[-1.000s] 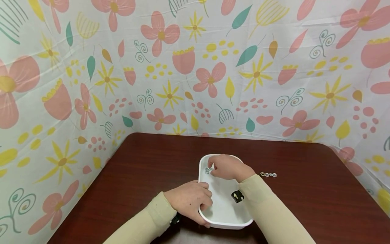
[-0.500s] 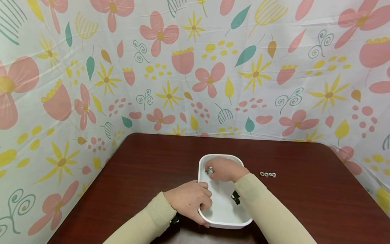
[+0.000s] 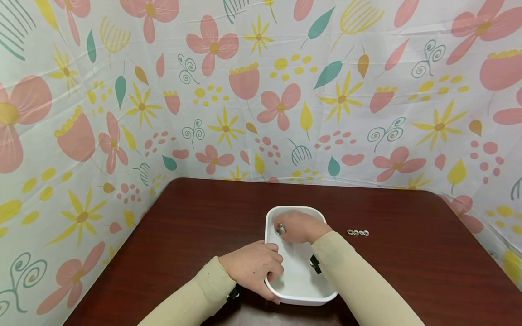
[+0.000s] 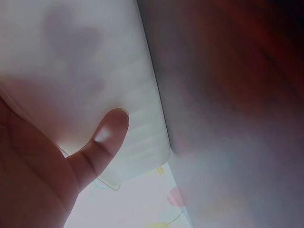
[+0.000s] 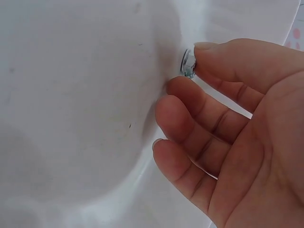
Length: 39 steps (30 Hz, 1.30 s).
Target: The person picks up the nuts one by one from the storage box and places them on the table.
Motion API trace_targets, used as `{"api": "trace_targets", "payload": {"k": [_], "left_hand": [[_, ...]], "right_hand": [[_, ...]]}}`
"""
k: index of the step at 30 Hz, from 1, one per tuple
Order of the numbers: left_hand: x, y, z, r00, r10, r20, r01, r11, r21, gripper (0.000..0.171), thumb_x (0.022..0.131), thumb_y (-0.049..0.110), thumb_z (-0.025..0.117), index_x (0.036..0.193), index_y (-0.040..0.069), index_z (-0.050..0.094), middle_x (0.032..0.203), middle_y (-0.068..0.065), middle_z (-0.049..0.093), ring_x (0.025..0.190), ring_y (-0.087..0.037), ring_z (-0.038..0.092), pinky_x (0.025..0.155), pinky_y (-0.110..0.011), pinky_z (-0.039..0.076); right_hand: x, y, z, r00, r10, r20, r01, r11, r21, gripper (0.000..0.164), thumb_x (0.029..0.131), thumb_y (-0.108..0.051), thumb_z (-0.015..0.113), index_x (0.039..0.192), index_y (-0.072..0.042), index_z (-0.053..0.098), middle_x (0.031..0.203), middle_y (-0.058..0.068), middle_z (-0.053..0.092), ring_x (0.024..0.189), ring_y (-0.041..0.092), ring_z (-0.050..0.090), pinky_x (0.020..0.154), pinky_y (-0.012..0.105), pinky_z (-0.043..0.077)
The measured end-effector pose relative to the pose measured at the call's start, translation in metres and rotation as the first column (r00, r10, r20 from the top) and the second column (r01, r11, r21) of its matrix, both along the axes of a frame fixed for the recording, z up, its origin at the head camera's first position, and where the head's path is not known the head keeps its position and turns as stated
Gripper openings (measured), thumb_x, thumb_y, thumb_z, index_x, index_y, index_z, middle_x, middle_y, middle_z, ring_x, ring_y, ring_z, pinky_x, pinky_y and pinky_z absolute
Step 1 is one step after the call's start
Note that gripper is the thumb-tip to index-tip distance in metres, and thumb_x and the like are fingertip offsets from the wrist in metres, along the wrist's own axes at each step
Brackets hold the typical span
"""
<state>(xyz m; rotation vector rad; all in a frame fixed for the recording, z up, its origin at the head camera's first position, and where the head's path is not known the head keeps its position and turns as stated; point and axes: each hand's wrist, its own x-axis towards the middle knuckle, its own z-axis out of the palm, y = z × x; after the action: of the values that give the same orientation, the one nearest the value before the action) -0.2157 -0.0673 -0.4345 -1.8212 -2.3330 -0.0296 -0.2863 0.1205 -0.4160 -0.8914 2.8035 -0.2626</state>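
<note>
A white rectangular tray [image 3: 299,290] with rounded corners stands on the table. My left hand [image 3: 254,267] grips its left wall, fingers curled over the rim and the thumb [image 4: 111,133] pressed on the outside. My right hand [image 3: 299,226] reaches into the far left part of the tray. There its thumb and forefinger pinch a small shiny metal nut [image 5: 189,64] close to the tray wall, while the other fingers curl loosely. In the head view metal nuts [image 3: 280,229] lie at the right fingertips; how many is partly hidden by the hand.
Several metal nuts [image 3: 358,232] lie in a short row on the dark red-brown table [image 3: 220,208], right of the tray. A flower-patterned cloth [image 3: 281,149] hangs behind and to the left of the table.
My right hand has lowered into the tray, and its fingers have closed in on the nuts at the far left. The left hand and the tray have stayed in place.
</note>
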Motion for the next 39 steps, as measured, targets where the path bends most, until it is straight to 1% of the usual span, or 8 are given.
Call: {"api": "trace_targets", "payload": {"k": [7,13,18,24,32,35,39], "left_hand": [[0.0007,0.0002,0.0,1.0,0.001,0.0,-0.001,1.0,0.003,0.05,0.064,0.073,0.061,0.056,0.029,0.039,0.065,0.02,0.032,0.072,-0.001,0.031,0.066,-0.02,0.03],[0.0011,0.0004,0.0006,1.0,0.005,0.002,-0.005,1.0,0.001,0.049,0.064,0.072,0.062,0.056,0.029,0.04,0.065,0.021,0.033,0.073,0.0,0.032,0.066,-0.02,0.03],[0.0013,0.0006,0.001,1.0,0.009,0.008,-0.009,1.0,-0.005,0.049,0.064,0.073,0.062,0.055,0.03,0.04,0.065,0.021,0.034,0.073,0.0,0.032,0.066,-0.019,0.029],[0.0017,0.0007,0.0025,1.0,0.009,0.006,-0.009,1.0,-0.008,0.049,0.064,0.073,0.062,0.055,0.03,0.04,0.065,0.021,0.034,0.073,0.0,0.032,0.066,-0.019,0.03],[0.0022,0.0009,0.0037,1.0,0.01,0.005,-0.009,1.0,-0.007,0.049,0.064,0.073,0.062,0.055,0.03,0.041,0.065,0.021,0.034,0.073,0.0,0.032,0.067,-0.019,0.03],[0.002,0.001,0.003,1.0,0.008,0.005,-0.008,1.0,-0.005,0.048,0.064,0.072,0.062,0.055,0.03,0.041,0.065,0.021,0.033,0.073,0.0,0.032,0.067,-0.019,0.03],[0.0017,0.001,0.0016,1.0,0.009,0.015,-0.009,1.0,-0.002,0.049,0.064,0.072,0.062,0.055,0.03,0.04,0.065,0.021,0.033,0.073,0.0,0.032,0.068,-0.019,0.029]], "right_hand": [[0.0022,-0.0007,-0.0006,1.0,-0.021,0.014,0.021,1.0,-0.006,0.015,0.082,-0.009,0.061,0.088,-0.021,0.064,0.071,-0.012,0.052,0.066,0.009,0.049,0.063,0.028,0.041],[0.0015,-0.0008,-0.0034,0.999,-0.041,0.018,0.041,0.999,0.009,0.015,0.08,-0.01,0.063,0.089,-0.023,0.064,0.069,-0.012,0.053,0.064,0.009,0.049,0.06,0.028,0.041],[0.0023,-0.0007,-0.0045,0.999,-0.046,0.021,0.046,0.999,0.007,0.014,0.078,-0.01,0.065,0.085,-0.023,0.063,0.069,-0.011,0.052,0.063,0.01,0.049,0.058,0.029,0.041],[0.0039,-0.0005,-0.0033,0.999,-0.044,0.011,0.044,0.999,0.014,0.015,0.079,-0.01,0.065,0.078,-0.024,0.06,0.067,-0.012,0.053,0.061,0.009,0.048,0.058,0.028,0.041],[0.0042,-0.0014,-0.0024,0.998,-0.037,-0.041,0.039,0.998,0.045,0.019,0.079,-0.011,0.062,0.069,-0.024,0.054,0.061,-0.01,0.047,0.058,0.007,0.043,0.057,0.026,0.037],[0.0033,-0.0013,-0.0031,0.998,-0.043,-0.043,0.045,0.997,0.063,0.019,0.081,-0.012,0.061,0.068,-0.024,0.052,0.061,-0.009,0.046,0.057,0.008,0.042,0.056,0.026,0.037],[0.0021,0.0007,-0.0045,0.998,-0.048,-0.026,0.05,0.996,0.068,0.019,0.083,-0.015,0.06,0.068,-0.024,0.053,0.062,-0.009,0.049,0.058,0.008,0.045,0.057,0.027,0.038]]}}
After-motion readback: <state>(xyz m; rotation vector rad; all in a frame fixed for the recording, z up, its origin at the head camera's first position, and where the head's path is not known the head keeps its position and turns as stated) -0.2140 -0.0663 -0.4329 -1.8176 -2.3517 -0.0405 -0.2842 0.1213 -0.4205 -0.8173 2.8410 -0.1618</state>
